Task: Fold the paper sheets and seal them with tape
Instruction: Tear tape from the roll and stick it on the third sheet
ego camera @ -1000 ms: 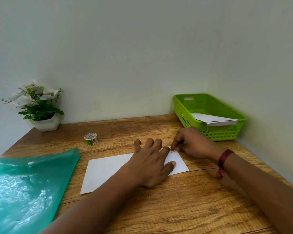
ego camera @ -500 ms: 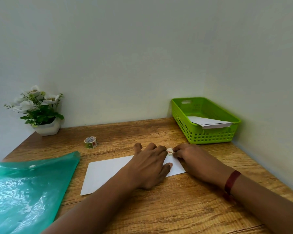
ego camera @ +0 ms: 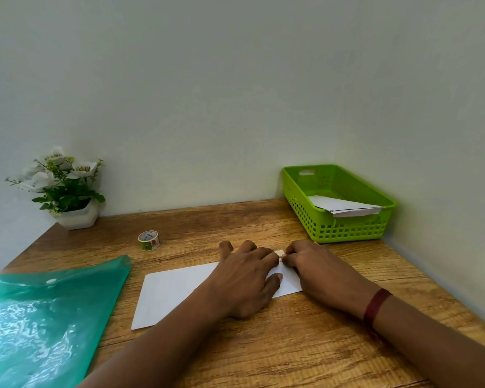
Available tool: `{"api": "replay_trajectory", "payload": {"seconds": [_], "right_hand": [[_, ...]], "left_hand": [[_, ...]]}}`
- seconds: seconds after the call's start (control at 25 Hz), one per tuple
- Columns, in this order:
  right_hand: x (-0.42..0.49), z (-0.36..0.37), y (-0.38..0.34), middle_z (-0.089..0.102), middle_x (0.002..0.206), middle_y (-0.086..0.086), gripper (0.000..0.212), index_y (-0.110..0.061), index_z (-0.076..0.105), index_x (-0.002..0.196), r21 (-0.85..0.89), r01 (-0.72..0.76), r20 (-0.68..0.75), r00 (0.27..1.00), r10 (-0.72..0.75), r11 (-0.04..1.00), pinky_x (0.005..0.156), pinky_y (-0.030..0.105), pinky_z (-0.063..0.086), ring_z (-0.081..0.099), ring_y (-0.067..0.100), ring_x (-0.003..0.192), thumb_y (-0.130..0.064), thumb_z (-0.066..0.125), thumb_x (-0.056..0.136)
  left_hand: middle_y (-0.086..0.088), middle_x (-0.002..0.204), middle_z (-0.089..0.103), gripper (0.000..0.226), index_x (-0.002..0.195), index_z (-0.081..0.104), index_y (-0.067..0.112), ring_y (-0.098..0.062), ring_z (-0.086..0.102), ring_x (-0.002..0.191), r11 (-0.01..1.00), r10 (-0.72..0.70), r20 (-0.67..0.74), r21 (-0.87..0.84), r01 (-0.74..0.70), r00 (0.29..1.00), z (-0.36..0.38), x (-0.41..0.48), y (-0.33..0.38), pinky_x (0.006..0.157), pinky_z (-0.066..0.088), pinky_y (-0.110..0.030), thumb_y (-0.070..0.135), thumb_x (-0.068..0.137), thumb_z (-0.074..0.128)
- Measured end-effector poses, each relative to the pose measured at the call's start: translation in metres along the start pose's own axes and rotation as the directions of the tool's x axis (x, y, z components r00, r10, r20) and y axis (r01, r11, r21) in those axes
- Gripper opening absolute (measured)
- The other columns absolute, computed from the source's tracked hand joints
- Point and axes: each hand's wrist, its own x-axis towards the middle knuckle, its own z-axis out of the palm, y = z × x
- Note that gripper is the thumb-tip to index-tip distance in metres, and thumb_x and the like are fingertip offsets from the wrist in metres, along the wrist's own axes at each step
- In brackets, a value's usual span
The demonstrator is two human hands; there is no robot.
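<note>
A folded white paper sheet (ego camera: 177, 289) lies flat on the wooden table (ego camera: 305, 354) in front of me. My left hand (ego camera: 244, 281) rests palm down on the sheet's right part and presses it onto the table. My right hand (ego camera: 317, 270) sits at the sheet's far right corner, its curled fingertips holding a small piece of tape (ego camera: 279, 252) at the paper's edge, right against my left fingertips. The tape roll (ego camera: 148, 240) stands on the table to the back left, apart from both hands.
A green plastic basket (ego camera: 347, 228) at the back right corner holds folded paper (ego camera: 345, 207). A translucent green plastic folder (ego camera: 45, 317) covers the near left of the table. A white pot of flowers (ego camera: 76, 217) stands at the back left against the wall.
My right hand has come down from above the table to the paper's far right corner, bringing the tape piece onto the edge. My left hand has stayed pressed on the sheet.
</note>
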Motion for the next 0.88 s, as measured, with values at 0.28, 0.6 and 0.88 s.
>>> {"api": "replay_trajectory", "payload": {"seconds": [0.28,0.6,0.88], "right_hand": [[-0.005,0.005,-0.006,0.057,0.109,-0.003,0.024,-0.024,0.061,0.103,-0.037,-0.033,-0.002,0.999,0.033,0.999,0.08,0.034,0.043,0.056,0.018,0.102,-0.02,0.042,0.089],[-0.03,-0.027,-0.067,0.052,0.136,-0.006,0.042,-0.027,0.049,0.137,0.199,0.009,-0.104,0.995,0.012,0.98,0.104,0.029,0.038,0.047,0.012,0.125,-0.03,0.04,0.095],[-0.034,-0.031,-0.14,0.026,0.156,0.003,0.059,-0.027,0.036,0.144,0.191,-0.027,0.191,0.981,-0.01,0.981,0.116,0.044,0.02,0.02,0.021,0.144,-0.058,0.035,0.094]], "left_hand": [[0.009,0.128,0.05,0.038,0.118,0.044,0.029,-0.017,0.041,0.113,0.999,-0.042,0.02,-0.018,0.042,0.999,-0.007,-0.005,0.003,0.093,0.027,-0.051,0.053,0.096,0.023],[0.002,0.136,0.048,0.052,0.135,0.04,0.027,-0.017,0.041,0.125,0.91,-0.412,0.006,0.039,0.412,0.911,-0.031,-0.055,-0.039,0.104,0.037,-0.04,0.058,0.095,0.029],[0.005,0.129,0.049,0.047,0.132,0.041,0.028,-0.011,0.046,0.113,0.885,-0.465,0.033,0.058,0.463,0.885,-0.037,-0.109,-0.067,0.098,0.04,-0.028,0.056,0.097,0.027]]}}
